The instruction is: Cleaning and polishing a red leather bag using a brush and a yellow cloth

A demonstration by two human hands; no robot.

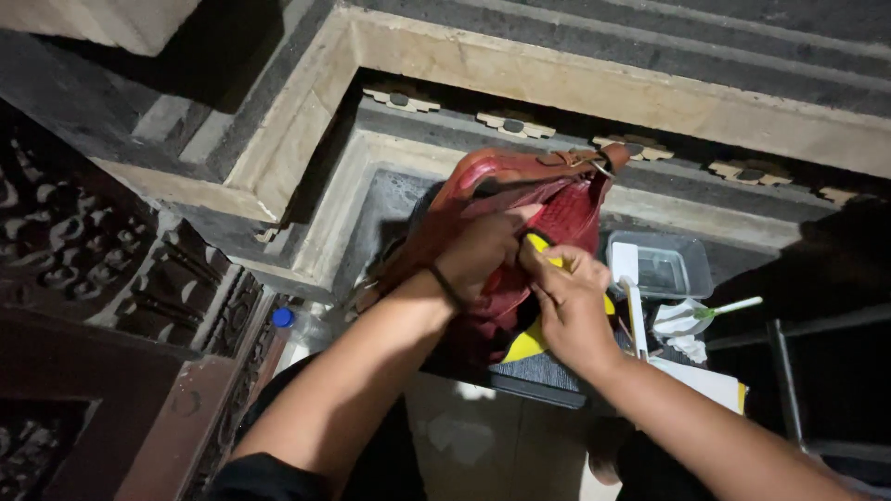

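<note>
The person works over a red leather bag [520,213] that stands on a dark mat [543,371] laid across the worktop [483,436], with carved stone ledges [306,130] behind it. The left hand [478,255] is closed on the bag's front panel near the opening; its grip is pressed together on the leather, apparently to brace the bag and keep the panel from shifting. A dark band [448,288] circles that wrist. The right hand [571,301] presses a yellow cloth [531,341] against the bag's side, fingers curled over it, thumb toward the left hand; the grip pinches the cloth against the leather. The cloth lies partly under the palm, one end showing above the fingers and a larger fold hanging below the hand. The bag thus sits between both hands, touching each.

To the right lie a clear plastic tray [664,269], a white brush handle [634,311], a crumpled white wipe [682,323] with a green-tipped stick [733,306], and white paper [705,380]. A blue-capped bottle [286,320] stands at left, below the ledge.
</note>
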